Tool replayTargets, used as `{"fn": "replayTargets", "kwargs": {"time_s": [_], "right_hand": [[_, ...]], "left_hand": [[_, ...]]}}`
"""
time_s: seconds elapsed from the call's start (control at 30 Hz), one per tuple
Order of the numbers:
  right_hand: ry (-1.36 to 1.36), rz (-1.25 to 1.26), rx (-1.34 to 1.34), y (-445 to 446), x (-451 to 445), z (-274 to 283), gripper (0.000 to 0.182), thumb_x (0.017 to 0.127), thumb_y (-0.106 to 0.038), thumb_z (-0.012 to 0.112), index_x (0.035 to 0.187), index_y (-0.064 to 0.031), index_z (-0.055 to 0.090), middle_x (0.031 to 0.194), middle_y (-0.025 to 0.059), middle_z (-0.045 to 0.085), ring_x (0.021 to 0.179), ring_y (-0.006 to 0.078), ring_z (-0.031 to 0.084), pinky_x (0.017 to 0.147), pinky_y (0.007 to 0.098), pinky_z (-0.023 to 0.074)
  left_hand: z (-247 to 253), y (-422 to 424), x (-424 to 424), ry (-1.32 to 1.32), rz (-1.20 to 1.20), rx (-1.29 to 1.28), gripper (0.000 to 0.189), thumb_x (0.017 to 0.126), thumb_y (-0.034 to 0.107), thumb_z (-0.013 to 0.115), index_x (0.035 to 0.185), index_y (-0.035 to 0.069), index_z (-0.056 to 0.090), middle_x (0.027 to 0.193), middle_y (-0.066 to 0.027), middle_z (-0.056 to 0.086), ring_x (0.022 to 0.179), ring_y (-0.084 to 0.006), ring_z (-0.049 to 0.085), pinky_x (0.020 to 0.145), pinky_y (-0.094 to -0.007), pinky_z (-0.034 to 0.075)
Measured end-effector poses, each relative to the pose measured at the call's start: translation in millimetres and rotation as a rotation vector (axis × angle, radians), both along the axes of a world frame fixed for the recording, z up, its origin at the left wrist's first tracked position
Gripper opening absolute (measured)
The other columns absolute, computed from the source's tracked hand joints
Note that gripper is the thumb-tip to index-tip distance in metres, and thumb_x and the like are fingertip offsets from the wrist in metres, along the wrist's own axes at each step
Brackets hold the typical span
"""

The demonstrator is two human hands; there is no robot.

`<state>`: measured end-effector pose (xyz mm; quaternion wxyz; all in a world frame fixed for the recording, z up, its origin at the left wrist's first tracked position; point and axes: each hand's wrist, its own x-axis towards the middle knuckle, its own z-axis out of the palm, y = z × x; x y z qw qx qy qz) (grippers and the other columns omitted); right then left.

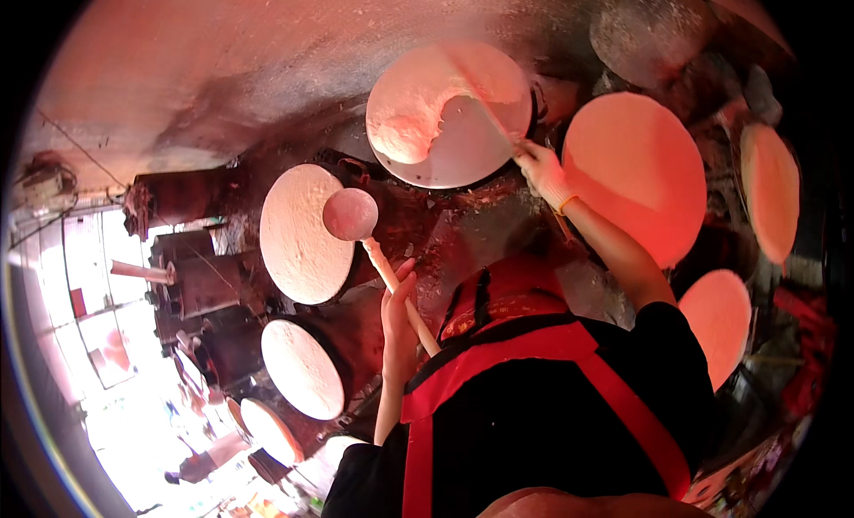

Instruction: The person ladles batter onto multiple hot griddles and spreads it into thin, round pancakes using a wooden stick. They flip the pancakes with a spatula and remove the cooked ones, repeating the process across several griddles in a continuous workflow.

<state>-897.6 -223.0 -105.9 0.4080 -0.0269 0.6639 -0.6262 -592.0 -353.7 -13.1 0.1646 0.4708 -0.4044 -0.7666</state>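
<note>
My left hand (398, 318) grips the pale handle of a round ladle (350, 214), whose bowl overlaps the right side of a batter-covered griddle (300, 244). In a light glove with a yellow cuff edge, my right hand (542, 171) holds a thin stick-like spreader (490, 114) over the round griddle (467, 154) ahead. Pale batter (407, 127) lies in a curved band over the far and left parts of that griddle, with a thicker mound at its left. Bare metal shows at its near right. The spreader's far end is blurred against the batter.
More coated round griddles stand at the right (634, 177), far right (770, 191), lower right (717, 324) and lower left (303, 368). A sooty wall (267, 71) rises beyond. Dark cylindrical drums (207, 284) stand at the left, near bright windows. A person (207, 458) is at the lower left.
</note>
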Motion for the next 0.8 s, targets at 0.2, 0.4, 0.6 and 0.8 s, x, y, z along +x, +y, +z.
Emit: {"fn": "replayTargets", "kwargs": {"time_s": [0.2, 0.4, 0.6, 0.8], "right_hand": [[0.757, 0.309, 0.058, 61.3, 101.1, -22.5, 0.041, 0.091, -0.022, 0.060, 0.129, -0.0071, 0.054, 0.094, 0.0089, 0.067, 0.082, 0.0189, 0.065, 0.073, 0.0300, 0.0502], [0.927, -0.037, 0.095, -29.1, 209.0, -6.7, 0.043, 0.094, -0.027, 0.053, 0.133, -0.0115, 0.047, 0.118, 0.0175, 0.059, 0.103, 0.0353, 0.061, 0.085, 0.0383, 0.0493], [0.655, -0.202, 0.046, -276.8, 199.3, -61.5, 0.047, 0.098, -0.039, 0.038, 0.134, -0.0094, 0.045, 0.088, 0.0206, 0.063, 0.080, 0.0321, 0.064, 0.074, 0.0418, 0.0484], [0.634, -0.568, -0.013, -333.2, 194.8, -143.5, 0.042, 0.099, -0.038, 0.039, 0.133, -0.0152, 0.048, 0.059, 0.0029, 0.049, 0.043, 0.0141, 0.047, 0.041, 0.0310, 0.0421]], "left_hand": [[-15.7, -44.3, 63.3, 0.010, -0.171, -0.031, 0.039, 0.087, 0.018, 0.059, 0.121, -0.001, 0.056, 0.108, 0.0014, 0.053, 0.092, -0.0067, 0.043, 0.085, -0.0212, 0.032], [-28.8, -68.0, 141.3, -0.084, -0.130, -0.137, 0.034, 0.086, 0.012, 0.061, 0.117, -0.001, 0.059, 0.111, -0.0030, 0.055, 0.096, -0.0087, 0.045, 0.086, -0.0235, 0.033], [-13.8, -55.3, 229.0, -0.124, 0.127, -0.035, 0.050, 0.087, 0.012, 0.062, 0.131, -0.005, 0.046, 0.105, -0.0064, 0.054, 0.089, -0.0114, 0.053, 0.071, -0.0228, 0.045], [-30.5, -58.5, 272.9, -0.147, 0.005, -0.186, 0.030, 0.089, 0.014, 0.061, 0.114, -0.003, 0.059, 0.135, -0.0153, 0.045, 0.112, -0.0168, 0.049, 0.085, -0.0313, 0.049]]}}
